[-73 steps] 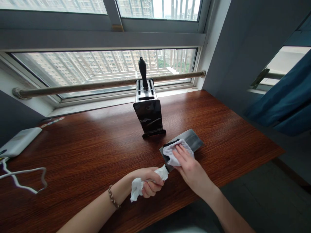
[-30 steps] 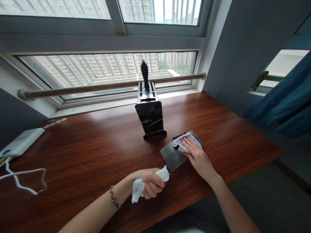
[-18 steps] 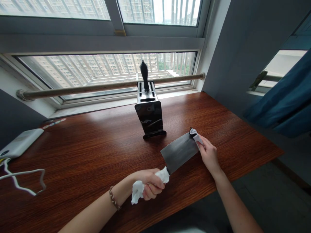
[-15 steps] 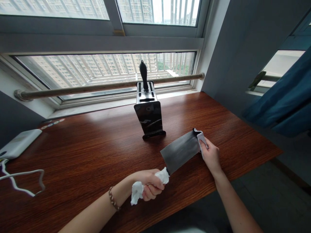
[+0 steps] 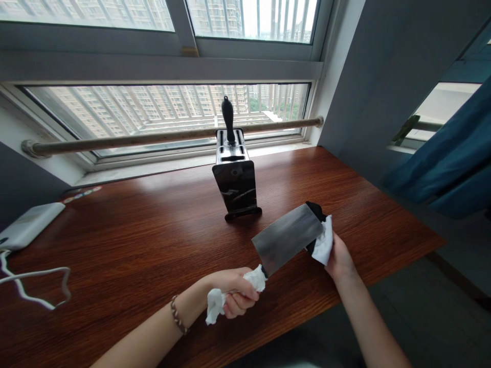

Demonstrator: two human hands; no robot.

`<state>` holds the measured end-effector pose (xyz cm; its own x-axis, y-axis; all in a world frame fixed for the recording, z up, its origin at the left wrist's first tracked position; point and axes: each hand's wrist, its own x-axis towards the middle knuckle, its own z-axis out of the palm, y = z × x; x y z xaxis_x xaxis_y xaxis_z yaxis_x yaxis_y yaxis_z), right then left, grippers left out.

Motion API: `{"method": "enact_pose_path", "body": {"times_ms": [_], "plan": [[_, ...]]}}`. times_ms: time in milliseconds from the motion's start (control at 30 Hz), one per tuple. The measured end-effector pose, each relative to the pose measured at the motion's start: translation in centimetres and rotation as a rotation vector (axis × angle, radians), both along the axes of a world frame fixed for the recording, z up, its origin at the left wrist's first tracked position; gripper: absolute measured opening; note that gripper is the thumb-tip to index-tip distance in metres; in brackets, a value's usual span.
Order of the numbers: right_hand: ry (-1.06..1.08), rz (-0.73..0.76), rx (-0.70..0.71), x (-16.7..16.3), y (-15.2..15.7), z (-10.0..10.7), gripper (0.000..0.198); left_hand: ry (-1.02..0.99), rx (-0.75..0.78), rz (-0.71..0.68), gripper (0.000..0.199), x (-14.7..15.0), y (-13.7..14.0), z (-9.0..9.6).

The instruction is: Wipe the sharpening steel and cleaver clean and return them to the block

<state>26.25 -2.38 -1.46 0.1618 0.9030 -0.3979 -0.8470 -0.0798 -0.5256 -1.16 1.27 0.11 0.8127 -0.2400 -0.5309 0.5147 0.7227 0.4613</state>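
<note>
My left hand (image 5: 238, 296) is closed round the handle of a cleaver, with a crumpled white tissue (image 5: 255, 278) wrapped between palm and handle. The broad grey cleaver blade (image 5: 287, 237) points away to the right, over the table. At the blade's far end my right hand (image 5: 340, 258) holds a black-and-white cloth (image 5: 324, 243). The cloth lies around or behind the blade's end edge; its fingers are mostly hidden by it.
A black knife block (image 5: 236, 186) stands behind the blade, one black-handled tool (image 5: 227, 117) upright in it. On the brown wooden table (image 5: 153, 235), a white device (image 5: 32, 225) and white cable (image 5: 63, 283) lie at the left. A metal rail (image 5: 153, 140) crosses before the window.
My right hand has shifted slightly right and down, and its cloth now spreads open, showing more black around the blade's end. The left hand and cleaver have hardly moved.
</note>
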Motion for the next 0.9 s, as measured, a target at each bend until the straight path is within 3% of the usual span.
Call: {"method": "enact_pose_path", "body": {"times_ms": [200, 333, 433, 600, 900], "plan": [[0.234, 0.038, 0.05, -5.7, -2.5, -0.3, 0.032, 0.018, 0.004, 0.036, 0.038, 0.0, 0.0, 0.2], [0.286, 0.178, 0.023, -9.2, -3.9, -1.1, 0.034, 0.015, -0.032, 0.062, 0.033, 0.0, 0.1, 0.1], [0.285, 0.198, -0.025, -10.5, -4.3, -1.5, 0.035, -0.006, -0.058, 0.076, 0.031, 0.0, 0.1, 0.0], [0.311, 0.184, -0.065, -9.7, -3.9, -0.8, 0.034, -0.049, -0.075, 0.076, 0.032, 0.0, 0.1, -0.2], [0.215, -0.025, -0.185, -5.3, -1.4, 2.3, 0.035, -0.032, -0.042, 0.056, 0.033, -0.4, 0.3, -0.6]]}}
